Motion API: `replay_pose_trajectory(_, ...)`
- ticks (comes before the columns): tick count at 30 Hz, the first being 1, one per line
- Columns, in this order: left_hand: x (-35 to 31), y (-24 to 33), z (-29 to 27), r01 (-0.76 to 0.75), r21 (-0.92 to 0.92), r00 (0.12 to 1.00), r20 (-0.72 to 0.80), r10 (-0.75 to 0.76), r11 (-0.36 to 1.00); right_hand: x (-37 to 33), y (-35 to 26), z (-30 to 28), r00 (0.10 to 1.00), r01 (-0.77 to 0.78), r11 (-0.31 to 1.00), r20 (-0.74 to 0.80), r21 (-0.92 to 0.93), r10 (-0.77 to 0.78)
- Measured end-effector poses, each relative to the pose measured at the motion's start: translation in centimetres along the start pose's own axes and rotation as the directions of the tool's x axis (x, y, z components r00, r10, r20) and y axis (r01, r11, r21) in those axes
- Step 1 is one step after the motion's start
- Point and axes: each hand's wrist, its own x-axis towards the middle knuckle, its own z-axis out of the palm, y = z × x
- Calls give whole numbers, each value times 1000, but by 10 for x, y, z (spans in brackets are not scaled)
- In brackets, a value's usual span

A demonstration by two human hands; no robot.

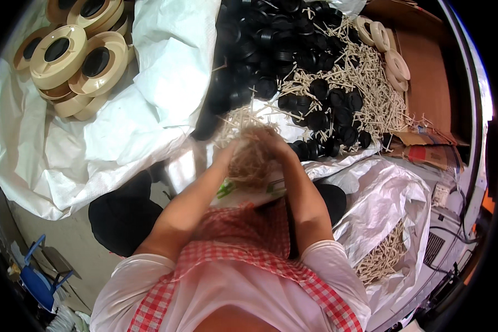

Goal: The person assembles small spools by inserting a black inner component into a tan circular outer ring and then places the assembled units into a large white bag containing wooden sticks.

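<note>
My left hand (228,151) and my right hand (278,146) are held close together in front of my apron. Between them is a clump of small beige T-shaped sticks (250,161), smeared by motion. Both hands are curled around its sides, though the fingertips are blurred. Just beyond the hands, more loose beige sticks lie on a white sheet (273,114). Farther off, a big heap of round black plastic caps (263,41) covers the work surface. A dense pile of the same beige sticks (379,91) spreads over its right side.
At the far left, a white woven sack (169,72) bears several beige rings with black centres (58,51). Beige rings (397,66) lie by a cardboard box (429,72) at right. An open white bag (365,193) near my right elbow contains beige sticks. A blue stool (39,279) stands lower left.
</note>
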Motion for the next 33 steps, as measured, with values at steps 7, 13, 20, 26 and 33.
replay_pose_trajectory(7,-83,35,52,-65,-146,924,366,115,987,-7,-8,-41,974,53,976,-204,-212,-98)
replay_pose_trajectory(13,-127,71,75,-13,-255,867,480,138,967,-79,-97,-42,941,130,925,-249,-357,-228)
replay_pose_trajectory(20,-208,108,128,-229,-217,858,415,302,949,-187,-175,-58,866,253,875,-307,-412,-395)
replay_pose_trajectory(26,-333,100,225,-380,-128,594,725,348,916,-368,-189,-95,647,247,822,-544,-513,-534)
replay_pose_trajectory(33,-403,-47,343,-243,280,512,850,-122,929,-554,-43,-153,509,92,964,-820,-248,-259)
